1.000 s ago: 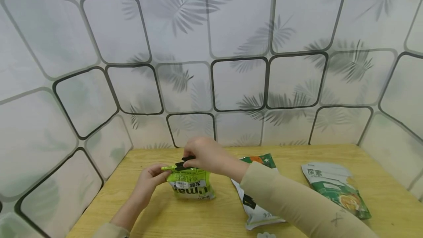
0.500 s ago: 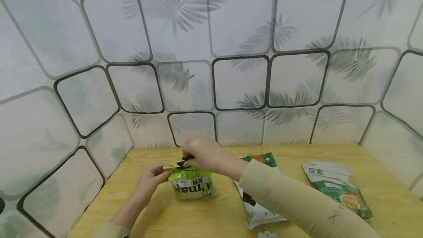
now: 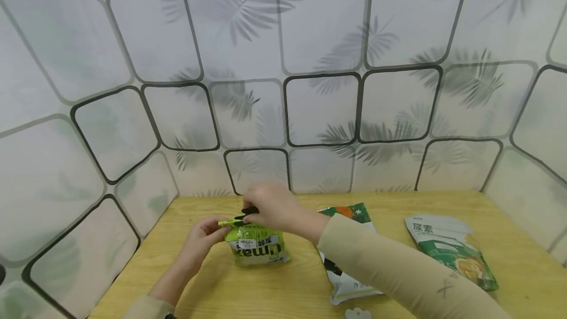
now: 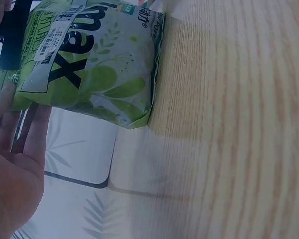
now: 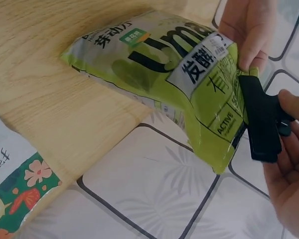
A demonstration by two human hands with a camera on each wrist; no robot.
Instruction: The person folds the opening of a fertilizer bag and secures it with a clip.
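A plump lime-green and white plastic bag point(image 3: 261, 250) with "Umax" lettering stands on the wooden table, its folded top edge turned upward. My left hand point(image 3: 203, 238) pinches one end of that folded edge between thumb and fingers. A black bag clip point(image 5: 261, 119) lies across the top edge, right beside the left fingertips in the right wrist view. My right hand point(image 3: 272, 208) grips the clip's handle from the other side, thumb on one lever and curled fingers on the other. In the left wrist view the clip point(image 4: 14, 37) covers part of the green edge.
A white and green bag point(image 3: 350, 284) lies partly hidden under the right forearm. Farther right lies a white and green pouch point(image 3: 452, 255) with an orange print. A small white scalloped piece point(image 3: 358, 313) shows at the bottom edge. Patterned curtain point(image 3: 319, 112) borders the table point(image 3: 266, 299).
My right hand and the clip have shifted very slightly left along the bag's top edge. The left hand keeps its pinch, and the bag stays almost in place.
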